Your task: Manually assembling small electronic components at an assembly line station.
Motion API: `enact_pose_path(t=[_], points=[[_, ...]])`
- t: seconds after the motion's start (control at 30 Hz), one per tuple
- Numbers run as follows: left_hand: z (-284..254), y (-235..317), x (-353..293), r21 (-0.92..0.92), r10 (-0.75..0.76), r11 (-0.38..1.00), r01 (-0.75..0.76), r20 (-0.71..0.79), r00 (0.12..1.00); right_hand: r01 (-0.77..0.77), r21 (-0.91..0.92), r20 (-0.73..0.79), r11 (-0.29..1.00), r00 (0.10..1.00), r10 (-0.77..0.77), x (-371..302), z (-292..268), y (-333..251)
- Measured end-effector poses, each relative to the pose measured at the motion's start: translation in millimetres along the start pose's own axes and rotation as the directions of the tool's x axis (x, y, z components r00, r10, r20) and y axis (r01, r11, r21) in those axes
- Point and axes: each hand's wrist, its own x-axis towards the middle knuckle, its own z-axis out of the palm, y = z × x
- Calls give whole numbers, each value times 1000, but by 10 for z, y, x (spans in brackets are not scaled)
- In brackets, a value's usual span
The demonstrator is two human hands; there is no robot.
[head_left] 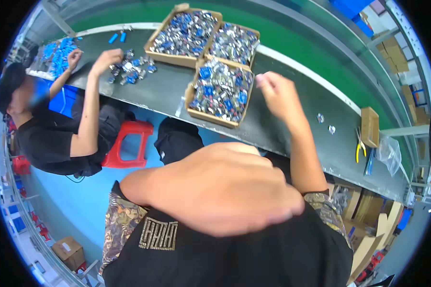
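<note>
My left hand (220, 189) is raised close in front of my chest, back toward the view. It is blurred and its fingers are mostly hidden, so I cannot tell if it holds anything. Above the dark bench (292, 129), my right hand (278, 95) has its fingers curled to the thumb; anything between them is too small to make out. Just left of it stands an open cardboard box (191, 111) full of small silver and blue metal parts (220, 91). Two loose small parts (320, 117) lie on the bench to the right of my right forearm.
Two more filled cardboard boxes (151, 51) adjoin the first. A co-worker (48, 138) on the left has a hand (111, 57) by a pile of parts (131, 67). Yellow-handled pliers (360, 152), a small carton (370, 125) and a plastic bag (390, 155) lie right. A red stool (129, 143) stands below.
</note>
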Motion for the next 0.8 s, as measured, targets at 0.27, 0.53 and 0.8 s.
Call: enact_pose_path(t=[0.27, 0.53, 0.8], points=[[-155, 131, 149, -110, -74, 992, 61, -115, 991, -417, 67, -417, 906, 813, 405, -1118, -966, 1131], [249, -693, 328, 182, -116, 973, 140, -138, 984, -315, -459, -478, 830, 875, 68, -1685, -1404, 1180], [99, -1038, -343, 302, -437, 680, 668, -565, 700, -225, -533, -358, 815, 933, 24, -1288, -1300, 1175]])
